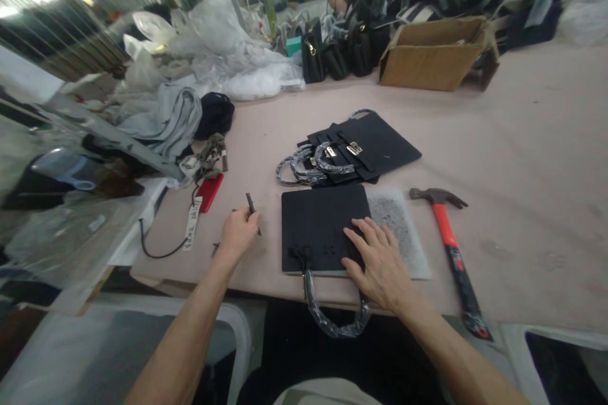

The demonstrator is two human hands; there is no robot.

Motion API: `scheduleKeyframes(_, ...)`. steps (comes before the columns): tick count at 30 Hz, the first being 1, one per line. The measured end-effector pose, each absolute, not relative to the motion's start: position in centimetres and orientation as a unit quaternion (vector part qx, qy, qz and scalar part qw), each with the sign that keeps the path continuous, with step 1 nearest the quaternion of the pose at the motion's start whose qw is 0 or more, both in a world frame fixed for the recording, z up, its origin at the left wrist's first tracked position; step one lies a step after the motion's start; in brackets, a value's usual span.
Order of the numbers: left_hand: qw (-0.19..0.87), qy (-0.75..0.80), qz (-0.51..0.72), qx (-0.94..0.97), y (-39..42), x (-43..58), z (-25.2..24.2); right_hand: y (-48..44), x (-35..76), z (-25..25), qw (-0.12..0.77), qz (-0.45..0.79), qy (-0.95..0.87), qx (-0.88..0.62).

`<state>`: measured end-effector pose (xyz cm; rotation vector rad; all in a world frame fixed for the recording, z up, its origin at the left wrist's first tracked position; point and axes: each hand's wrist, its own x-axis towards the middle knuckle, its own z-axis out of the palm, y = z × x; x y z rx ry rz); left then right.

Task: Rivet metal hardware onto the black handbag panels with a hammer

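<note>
Left hand [240, 231]: fingers curled closed on a thin dark rod [253, 214]; whether it is lifted clear of the table [256, 133] is hard to tell.
Right hand [380, 262]: fingers spread, lying on the panel's right part, gripping nothing.
Panel [318, 218]: black, flat, under the right hand and right of the left; looks light, bendable but fairly stiff, perhaps easily scuffed. Best held by its plain edges.
Handle [335, 331]: plastic-wrapped, hanging past the table edge, nearer the body than the right hand; probably slippery, springy.
Slab [396, 231]: speckled, partly under panel and right hand.
Hammer [449, 243]: right of the right hand, untouched; likely head-heavy.
Stack [387, 142]: black bag pieces beyond the right hand.
</note>
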<state>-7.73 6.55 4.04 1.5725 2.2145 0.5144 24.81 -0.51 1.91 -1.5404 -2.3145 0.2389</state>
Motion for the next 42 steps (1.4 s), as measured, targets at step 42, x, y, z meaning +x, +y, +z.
scheduleKeyframes(42,0.39,0.603,0.427,0.55,1.5,-2.2,4.2,0.1,24.8,0.3,0.223,0.004,-0.814,-0.537)
